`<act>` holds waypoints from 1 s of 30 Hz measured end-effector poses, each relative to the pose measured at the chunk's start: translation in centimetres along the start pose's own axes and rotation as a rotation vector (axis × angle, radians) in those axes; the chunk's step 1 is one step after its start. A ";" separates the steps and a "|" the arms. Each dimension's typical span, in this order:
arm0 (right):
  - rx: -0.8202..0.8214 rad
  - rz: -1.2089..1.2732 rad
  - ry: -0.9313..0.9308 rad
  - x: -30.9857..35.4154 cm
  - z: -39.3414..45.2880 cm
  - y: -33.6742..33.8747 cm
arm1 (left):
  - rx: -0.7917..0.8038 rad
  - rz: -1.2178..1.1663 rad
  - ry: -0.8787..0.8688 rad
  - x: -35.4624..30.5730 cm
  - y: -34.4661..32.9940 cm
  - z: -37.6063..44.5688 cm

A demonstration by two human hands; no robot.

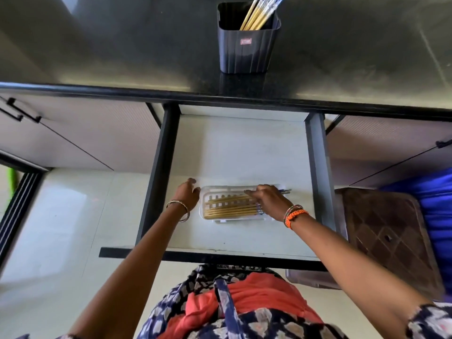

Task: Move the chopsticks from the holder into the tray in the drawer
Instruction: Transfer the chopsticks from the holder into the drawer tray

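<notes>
A dark ribbed holder stands on the black countertop and still has several yellow chopsticks with blue patterned tops leaning in it. Below, the open drawer contains a clear plastic tray with several yellow chopsticks lying lengthwise. My right hand rests over the right end of the tray, fingers on the chopsticks there, with their blue ends sticking out past it. My left hand touches the tray's left end, fingers curled against its rim.
The drawer's black front panel juts toward my body. A brown patterned stool and a blue object stand to the right. Cabinet doors with a black handle flank the drawer.
</notes>
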State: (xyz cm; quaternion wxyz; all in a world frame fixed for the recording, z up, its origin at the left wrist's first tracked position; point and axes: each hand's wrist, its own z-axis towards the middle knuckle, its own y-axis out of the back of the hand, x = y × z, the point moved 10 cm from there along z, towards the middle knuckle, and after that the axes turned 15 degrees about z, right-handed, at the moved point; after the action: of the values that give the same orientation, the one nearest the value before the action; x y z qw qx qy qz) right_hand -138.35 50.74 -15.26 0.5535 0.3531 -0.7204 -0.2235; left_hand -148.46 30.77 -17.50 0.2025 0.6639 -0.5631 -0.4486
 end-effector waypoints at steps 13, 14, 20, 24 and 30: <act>0.062 -0.236 -0.021 0.2 2.6 -2.7 | 0.240 -0.103 0.056 1.7 -5.0 -0.4; 0.054 -0.246 -0.015 0.2 2.6 -2.7 | 0.241 -0.113 0.056 1.8 -5.0 -0.4; 0.164 -0.141 -0.067 -0.5 2.7 -3.5 | 0.313 -0.298 0.154 3.0 -6.2 -0.4; 0.088 -0.138 0.024 0.6 2.5 -2.9 | 0.326 -0.413 0.237 3.4 -6.4 -0.4; 0.083 -0.134 0.040 0.7 2.2 -3.2 | 0.272 -0.344 0.228 3.4 -5.9 0.2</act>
State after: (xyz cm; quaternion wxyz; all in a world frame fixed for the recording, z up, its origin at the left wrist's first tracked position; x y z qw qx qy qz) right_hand -139.69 47.97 -17.74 0.5364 0.4277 -0.6925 -0.2232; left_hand -145.47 29.30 -23.42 0.0940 0.8175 -0.4704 -0.3187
